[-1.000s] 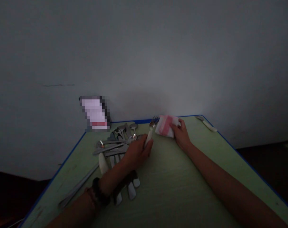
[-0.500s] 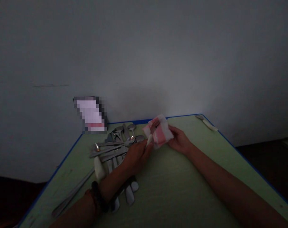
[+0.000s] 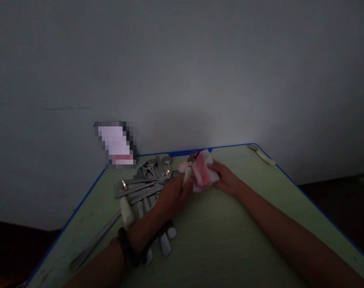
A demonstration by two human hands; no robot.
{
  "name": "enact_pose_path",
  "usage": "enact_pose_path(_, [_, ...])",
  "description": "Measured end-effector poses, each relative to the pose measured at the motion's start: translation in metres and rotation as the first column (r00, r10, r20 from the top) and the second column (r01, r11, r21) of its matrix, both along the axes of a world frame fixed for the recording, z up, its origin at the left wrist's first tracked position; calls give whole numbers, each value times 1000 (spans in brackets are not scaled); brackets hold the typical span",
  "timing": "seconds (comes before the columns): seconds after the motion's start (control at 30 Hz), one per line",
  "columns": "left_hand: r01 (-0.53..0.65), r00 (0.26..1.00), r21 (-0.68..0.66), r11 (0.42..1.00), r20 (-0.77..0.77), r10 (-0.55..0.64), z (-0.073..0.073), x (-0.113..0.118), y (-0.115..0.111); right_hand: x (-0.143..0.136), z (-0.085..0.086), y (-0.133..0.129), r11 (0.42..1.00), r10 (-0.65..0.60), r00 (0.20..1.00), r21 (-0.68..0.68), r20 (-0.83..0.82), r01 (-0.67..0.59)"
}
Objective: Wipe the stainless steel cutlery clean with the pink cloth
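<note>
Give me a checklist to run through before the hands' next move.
1. Left hand grips the fork by its white handle: ok.
2. Right hand grips the pink-and-white cloth: ok.
3. Fork fully wrapped: not ok, part of it shows.
4. Left forearm clear of the cutlery pile: cannot tell, contact is hidden.
5. White-handled utensil lies apart, at the table's right: ok.
6. Fork clean: cannot tell, too dim.
</note>
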State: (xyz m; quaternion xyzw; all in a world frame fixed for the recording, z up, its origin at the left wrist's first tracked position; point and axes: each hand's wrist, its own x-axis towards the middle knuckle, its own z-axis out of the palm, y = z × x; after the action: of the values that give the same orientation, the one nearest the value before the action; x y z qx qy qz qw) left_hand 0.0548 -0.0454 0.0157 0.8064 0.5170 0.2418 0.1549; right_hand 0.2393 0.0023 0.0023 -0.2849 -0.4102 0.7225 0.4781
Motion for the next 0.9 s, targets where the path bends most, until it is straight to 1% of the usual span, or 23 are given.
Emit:
enact_pose_path(0.07, [-50, 998, -13, 999, 45, 50, 0, 0, 0, -1, -2, 3, 998, -63, 998, 11, 17, 63])
enact_pose_path(0.13, [-84, 992, -20, 996, 88, 86, 1, -1, -1, -3, -3, 6, 989, -147, 989, 11, -18, 147])
enact_pose_path(0.2, [-74, 990, -20, 997, 121, 76, 1, -2, -2, -4, -6, 9, 981, -192, 981, 25, -42, 193])
enact_pose_path(0.27, [-43, 989, -12, 999, 143, 44, 1, -2, -3, -6, -9, 10, 977, -203, 979, 76, 19, 201])
enact_pose_path(0.3, [-38, 988, -6, 999, 151, 38, 1, -2, -3, -7, -11, 10, 968, -227, 970, 127, 86, 215])
enact_pose_path(0.33, [-42, 987, 3, 999, 155, 41, 1, -2, -3, -7, -12, 10, 947, -288, 942, 200, 174, 252])
enact_pose_path(0.37, [-54, 987, 15, 998, 155, 51, 1, -2, -3, -8, -14, 9, 903, -388, 882, 302, 269, 305])
enact_pose_path(0.4, [-71, 986, 32, 997, 150, 66, 1, -2, -2, -9, -14, 7, 832, -511, 783, 431, 354, 348])
enact_pose_path(0.43, [-90, 987, 53, 995, 137, 82, 1, -2, -1, -9, -15, 5, 741, -633, 655, 568, 412, 359])
enact_pose_path(0.47, [-105, 989, 77, 991, 116, 96, 1, -2, 0, -10, -14, 2, 650, -728, 523, 689, 443, 320])
enact_pose_path(0.5, [-116, 990, 99, 988, 91, 107, 0, -2, 1, -10, -13, -1, 577, -790, 409, 780, 457, 242])
enact_pose_path(0.53, [-125, 991, 119, 985, 68, 117, 0, -2, 3, -9, -12, -4, 537, -818, 330, 831, 471, 144])
enact_pose_path(0.57, [-127, 992, 135, 983, 45, 122, 0, -2, 3, -9, -12, -6, 526, -823, 280, 850, 495, 43])
enact_pose_path(0.6, [-124, 992, 144, 982, 24, 121, 1, -2, 4, -9, -11, -8, 527, -820, 242, 849, 519, -36])
enact_pose_path(0.63, [-121, 993, 145, 982, 9, 121, 1, -3, 5, -9, -11, -10, 536, -813, 209, 839, 544, -96])
enact_pose_path(0.7, [-121, 993, 133, 984, 3, 122, 2, -3, 5, -8, -11, -11, 560, -800, 151, 813, 581, -161])
enact_pose_path(0.73, [-127, 992, 124, 984, 12, 126, 2, -4, 4, -8, -12, -10, 571, -795, 129, 803, 593, -172])
enact_pose_path(0.8, [-142, 989, 110, 984, 61, 136, 2, -5, 4, -7, -13, -9, 580, -796, 107, 801, 596, -148])
enact_pose_path(0.9, [-171, 981, 123, 978, 118, 156, 2, -5, 5, -6, -12, -7, 557, -817, 138, 828, 560, -62])
